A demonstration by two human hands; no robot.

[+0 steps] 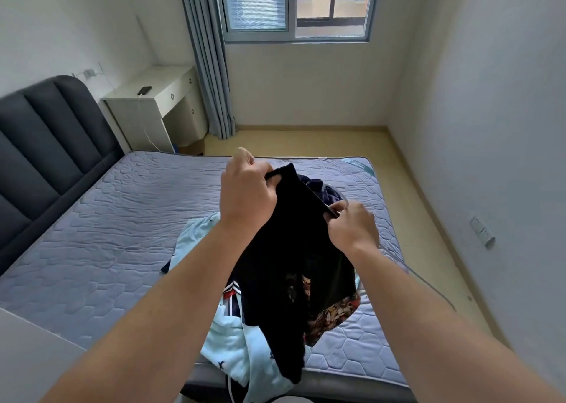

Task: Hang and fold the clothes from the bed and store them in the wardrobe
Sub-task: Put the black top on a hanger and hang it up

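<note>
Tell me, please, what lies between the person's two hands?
In the head view, the upper edge of the black garment stretches between them; the left hand grips one end, the right hand pinches the other.

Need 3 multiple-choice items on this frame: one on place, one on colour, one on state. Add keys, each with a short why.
1. The phone lies on: A the white desk; B the floor; C the windowsill.
2. The held-up garment is: A red; B black; C white.
3. The left hand is: A flat and open; B out of view; C gripping the garment.

Key: A, the phone sits on the desk top. B, the hanging cloth is plainly black. C, the fingers curl round the garment's top edge.
</note>
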